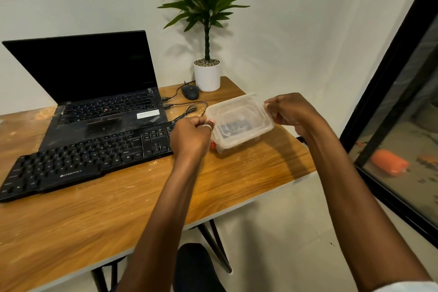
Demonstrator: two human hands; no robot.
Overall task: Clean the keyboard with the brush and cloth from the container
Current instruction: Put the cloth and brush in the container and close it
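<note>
A clear plastic container (239,123) with its lid on stands on the wooden desk, right of the black keyboard (90,159). Dark items and something red show dimly through its wall; I cannot make out the brush or cloth. My left hand (192,137) grips the container's left edge with curled fingers. My right hand (291,111) pinches the lid's far right corner. The keyboard lies at a slant in front of the laptop, dusty with light specks.
An open black laptop (94,83) sits behind the keyboard. A black mouse (190,91) with its cable and a potted plant (207,73) stand at the back. The desk (142,201) ends just right of the container; a black-framed glass panel (391,125) is further right.
</note>
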